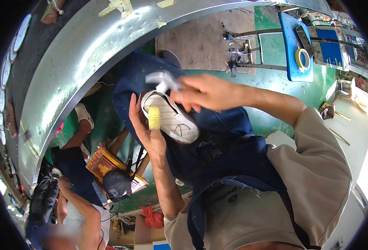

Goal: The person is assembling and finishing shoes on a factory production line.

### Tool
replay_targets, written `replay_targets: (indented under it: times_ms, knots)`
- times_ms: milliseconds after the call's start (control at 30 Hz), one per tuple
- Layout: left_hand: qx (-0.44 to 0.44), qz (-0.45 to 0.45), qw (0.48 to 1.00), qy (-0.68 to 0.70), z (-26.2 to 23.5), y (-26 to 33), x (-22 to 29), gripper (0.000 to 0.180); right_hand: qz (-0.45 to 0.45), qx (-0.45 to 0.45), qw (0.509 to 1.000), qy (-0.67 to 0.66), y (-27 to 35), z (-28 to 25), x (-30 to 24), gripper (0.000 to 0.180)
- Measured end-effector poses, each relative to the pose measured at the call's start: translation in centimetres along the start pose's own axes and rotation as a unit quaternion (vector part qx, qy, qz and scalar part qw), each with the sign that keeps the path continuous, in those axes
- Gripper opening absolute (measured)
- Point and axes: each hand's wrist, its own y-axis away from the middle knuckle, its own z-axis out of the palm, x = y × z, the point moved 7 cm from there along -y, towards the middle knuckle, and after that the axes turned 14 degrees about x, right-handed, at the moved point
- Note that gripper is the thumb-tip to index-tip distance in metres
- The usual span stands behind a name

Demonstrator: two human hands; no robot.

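On my lap, over the dark blue apron [217,160], a shoe upper [177,125] lies with its cream, ribbed bottom facing up and a white edge folded around it. My left hand [150,133] grips it along its left side. Yellow tape [154,118] wraps the thumb, which lies over the bottom. My right hand [207,91] is closed around a hammer [163,80], its silver head blurred by motion above the far end of the upper. Most of the hammer's handle is hidden in the fist. Whether the head touches the upper I cannot tell.
A curved metal bench edge [75,71] sweeps across the far left. Another person [77,208] sits at lower left beside a woven seat [105,166] carrying a black cap [118,184]. At far right, a blue stool [294,46] holds a tape roll [302,59].
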Motion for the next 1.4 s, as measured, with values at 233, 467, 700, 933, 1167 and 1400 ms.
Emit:
replay_targets:
  times_ms: [233, 467, 700, 933, 1167, 1400]
  knots:
    - [0.013, 0.012, 0.999, -0.030, 0.3, 0.6, 1.6, 0.053, 0.134, -0.165, 0.972, -0.105, 1.3, 1.9, 0.5, 0.043]
    - [0.058, 0.033, 0.998, -0.008, -0.4, 0.7, 1.0, 0.048, -0.056, -0.070, 0.987, 0.133, 1.5, 3.1, 1.1, 0.038]
    - [0.076, 0.007, 0.996, -0.053, -0.4, 0.8, 0.6, 0.042, -0.024, -0.079, 0.996, 0.045, 1.5, 3.4, 1.4, 0.040]
    - [0.064, 0.042, 0.994, -0.073, -0.6, 1.0, 1.8, 0.039, -0.029, -0.132, 0.985, 0.109, 1.4, 4.5, -0.2, 0.037]
    - [0.086, 0.116, 0.986, -0.085, -1.3, 1.0, 1.2, 0.040, -0.205, -0.012, 0.955, 0.216, 2.0, 5.6, 0.9, 0.032]
    - [0.031, 0.115, 0.988, -0.097, -0.7, 0.7, 1.8, 0.039, -0.241, 0.037, 0.956, 0.163, 2.1, 5.5, 0.6, 0.035]
